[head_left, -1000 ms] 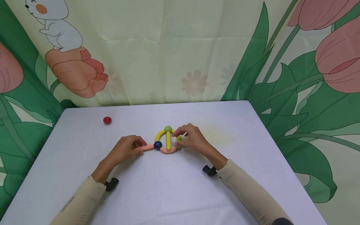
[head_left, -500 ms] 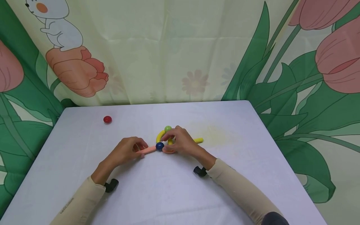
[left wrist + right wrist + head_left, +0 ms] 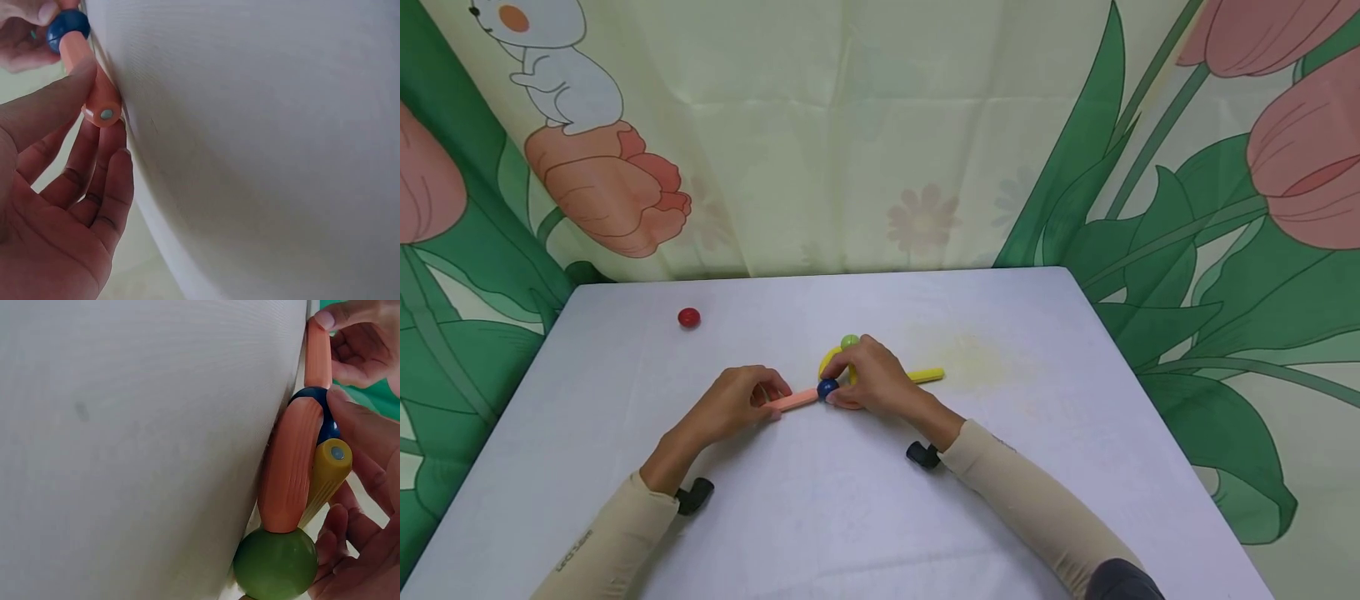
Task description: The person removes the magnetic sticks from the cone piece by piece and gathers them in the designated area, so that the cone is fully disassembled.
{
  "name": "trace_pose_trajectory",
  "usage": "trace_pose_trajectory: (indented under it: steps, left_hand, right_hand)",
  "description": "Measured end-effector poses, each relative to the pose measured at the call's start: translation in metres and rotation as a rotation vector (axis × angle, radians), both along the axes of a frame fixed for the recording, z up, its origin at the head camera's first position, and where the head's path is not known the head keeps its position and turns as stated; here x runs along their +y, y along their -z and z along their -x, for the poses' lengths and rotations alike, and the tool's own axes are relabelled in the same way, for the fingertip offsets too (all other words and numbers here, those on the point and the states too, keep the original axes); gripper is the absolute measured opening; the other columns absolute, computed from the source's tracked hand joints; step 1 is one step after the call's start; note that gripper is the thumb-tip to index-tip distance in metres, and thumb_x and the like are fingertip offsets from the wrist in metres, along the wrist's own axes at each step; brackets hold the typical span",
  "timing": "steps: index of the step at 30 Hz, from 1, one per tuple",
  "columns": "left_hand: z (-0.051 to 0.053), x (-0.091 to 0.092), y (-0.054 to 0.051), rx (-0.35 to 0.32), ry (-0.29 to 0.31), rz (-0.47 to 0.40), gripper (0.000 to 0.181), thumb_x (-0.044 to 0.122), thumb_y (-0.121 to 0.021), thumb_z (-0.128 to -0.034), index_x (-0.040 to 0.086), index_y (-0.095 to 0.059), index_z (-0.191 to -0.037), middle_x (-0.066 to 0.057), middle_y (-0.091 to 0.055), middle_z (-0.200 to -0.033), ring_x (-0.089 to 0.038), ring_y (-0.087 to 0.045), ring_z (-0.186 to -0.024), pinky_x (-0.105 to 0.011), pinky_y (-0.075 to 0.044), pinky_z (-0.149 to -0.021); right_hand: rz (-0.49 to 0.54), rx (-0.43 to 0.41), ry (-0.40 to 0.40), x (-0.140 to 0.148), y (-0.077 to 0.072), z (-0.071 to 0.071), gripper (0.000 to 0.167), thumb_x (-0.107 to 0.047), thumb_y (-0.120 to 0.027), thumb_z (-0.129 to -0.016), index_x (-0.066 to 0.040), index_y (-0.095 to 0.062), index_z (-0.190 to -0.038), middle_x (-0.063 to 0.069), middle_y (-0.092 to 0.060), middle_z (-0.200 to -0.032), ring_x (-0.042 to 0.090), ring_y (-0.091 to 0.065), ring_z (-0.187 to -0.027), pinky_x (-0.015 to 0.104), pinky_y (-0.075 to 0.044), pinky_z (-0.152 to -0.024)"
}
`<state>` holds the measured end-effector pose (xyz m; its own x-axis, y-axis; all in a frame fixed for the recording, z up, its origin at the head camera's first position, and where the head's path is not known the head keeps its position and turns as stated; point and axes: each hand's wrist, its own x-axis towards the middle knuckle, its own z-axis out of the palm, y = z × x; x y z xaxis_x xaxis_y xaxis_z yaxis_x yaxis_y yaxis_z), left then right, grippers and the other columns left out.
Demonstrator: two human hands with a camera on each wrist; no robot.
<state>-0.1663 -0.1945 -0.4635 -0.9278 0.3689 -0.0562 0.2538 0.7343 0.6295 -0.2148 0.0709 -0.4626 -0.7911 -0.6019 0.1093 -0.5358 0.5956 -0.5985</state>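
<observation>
Thumb and fingers of the L hand [image 3: 739, 400] pinch a straight pink rod [image 3: 795, 401] near one end, where my L wrist cam shows a pale round spot set in the tip. Thumb and index of the R hand [image 3: 880, 379] grip a dark blue ball [image 3: 827, 389] — the rod's other end touches it, so both hands hold parts of one joined row, low over the white table [image 3: 820, 508], approx. at its middle.

Next out, per my R wrist cam: a curved pink pc. [image 3: 290, 465] runs from the blue ball to a green ball [image 3: 275, 565], touching both. A yellow rod [image 3: 331, 462] points its pale-dotted end just beside the curve; contact I can't tell. My head cam adds a yellow arc [image 3: 828, 360], partly hidden by the R hand, w/ a second green ball [image 3: 849, 341] at its far end. Another yellow bar [image 3: 927, 375] juts out past the R hand, its inner end blocked from me.

Well apart, a red ball [image 3: 688, 317] sits near the table's far left corner. Beige sleeves [image 3: 613, 533] reach in from below — bkgd., a hanging cloth [image 3: 850, 167] printed w/ tulips.
</observation>
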Motion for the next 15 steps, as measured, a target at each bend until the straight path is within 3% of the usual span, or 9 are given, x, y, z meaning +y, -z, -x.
trace_pose_trajectory:
  steps: [15]
  left_hand:
    - [0.0046, 0.0018, -0.0026, -0.028, 0.018, 0.026, 0.021, 0.000, -0.082, -0.0894, 0.014, -0.077, -0.105, 0.001, -0.068, -0.091, -0.016, -0.059, -0.087, -0.029, -0.050, -0.078]
  right_hand:
    - [-0.032, -0.018, -0.008, -0.0022, -0.0002, 0.0010, 0.024, -0.019, -0.094, -0.080, -0.023, -0.086, -0.102, -0.016, -0.078, -0.093, 0.018, -0.061, -0.096, 0.029, -0.045, -0.083]
